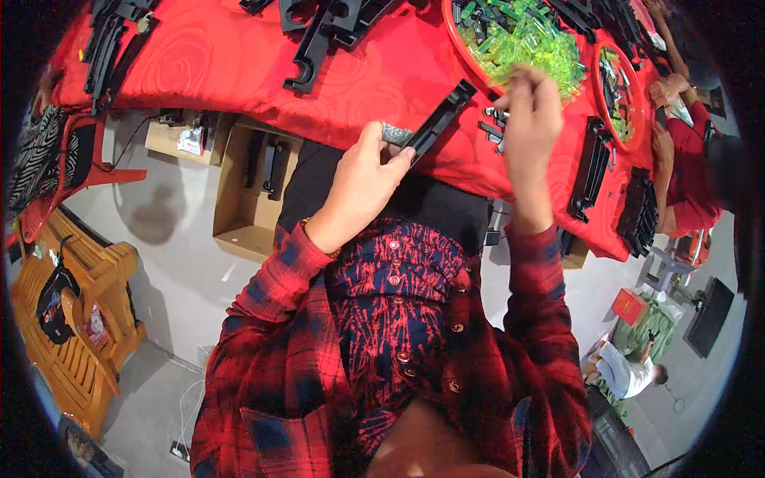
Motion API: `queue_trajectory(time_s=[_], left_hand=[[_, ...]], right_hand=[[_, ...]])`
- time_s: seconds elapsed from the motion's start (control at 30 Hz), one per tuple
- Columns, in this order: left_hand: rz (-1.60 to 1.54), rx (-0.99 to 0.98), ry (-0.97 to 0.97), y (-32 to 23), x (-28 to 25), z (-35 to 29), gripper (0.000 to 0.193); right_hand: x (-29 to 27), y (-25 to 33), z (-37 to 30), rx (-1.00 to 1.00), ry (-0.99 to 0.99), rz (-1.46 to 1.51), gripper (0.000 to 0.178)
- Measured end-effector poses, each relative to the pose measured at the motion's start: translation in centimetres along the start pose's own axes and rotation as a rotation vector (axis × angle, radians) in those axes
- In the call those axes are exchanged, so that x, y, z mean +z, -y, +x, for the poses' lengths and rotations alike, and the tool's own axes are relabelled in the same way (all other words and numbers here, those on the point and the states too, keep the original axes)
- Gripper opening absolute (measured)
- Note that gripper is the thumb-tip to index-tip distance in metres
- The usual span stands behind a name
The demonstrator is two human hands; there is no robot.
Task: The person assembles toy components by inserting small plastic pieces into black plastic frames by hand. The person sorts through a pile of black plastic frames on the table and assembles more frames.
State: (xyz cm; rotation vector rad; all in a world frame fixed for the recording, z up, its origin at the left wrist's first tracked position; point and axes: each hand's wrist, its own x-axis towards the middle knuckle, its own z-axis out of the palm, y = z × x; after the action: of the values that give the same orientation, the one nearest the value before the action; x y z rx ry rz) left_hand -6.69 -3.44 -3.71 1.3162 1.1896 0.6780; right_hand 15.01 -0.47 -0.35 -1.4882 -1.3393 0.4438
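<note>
My left hand (362,185) is closed round a long black plastic part (442,121), which tilts up to the right above the table's front edge. A grey speckled piece (396,134) shows at its fingers, beside the part; I cannot tell what it is. My right hand (529,119) is raised at the near rim of a red round tray (470,65) heaped with clear yellow-green plastic pieces (530,49). Its fingertips are drawn together, slightly blurred; whatever they hold is too small to make out. Several small black and metallic pieces (492,129) lie on the cloth beside this hand.
Black plastic parts lie on the red tablecloth (199,60) at the far left, top middle (319,48) and right (590,169). A second red tray (617,147) holds small pieces. A co-worker (685,151) sits right. An open cardboard box (243,231) stands below the table; a wooden chair (88,319) is left.
</note>
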Motion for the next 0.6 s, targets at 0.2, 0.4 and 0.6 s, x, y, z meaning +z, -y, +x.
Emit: queue_trajectory(time_s=[0.2, 0.4, 0.6], left_hand=[[-0.259, -0.106, 0.054, -1.4, -0.2, -1.2, 0.029], [-0.319, -0.092, 0.184, -1.7, -1.4, -1.8, 0.03], [-0.48, -0.13, 0.223, -1.6, -0.8, -1.5, 0.046]], right_hand=[[-2.4, -3.5, 6.4, -0.199, -0.04, -0.506, 0.018], [-0.8, -1.0, 4.0, -0.431, -0.106, -0.644, 0.015], [0.8, 4.3, -3.8, -0.341, 0.217, -0.384, 0.02]])
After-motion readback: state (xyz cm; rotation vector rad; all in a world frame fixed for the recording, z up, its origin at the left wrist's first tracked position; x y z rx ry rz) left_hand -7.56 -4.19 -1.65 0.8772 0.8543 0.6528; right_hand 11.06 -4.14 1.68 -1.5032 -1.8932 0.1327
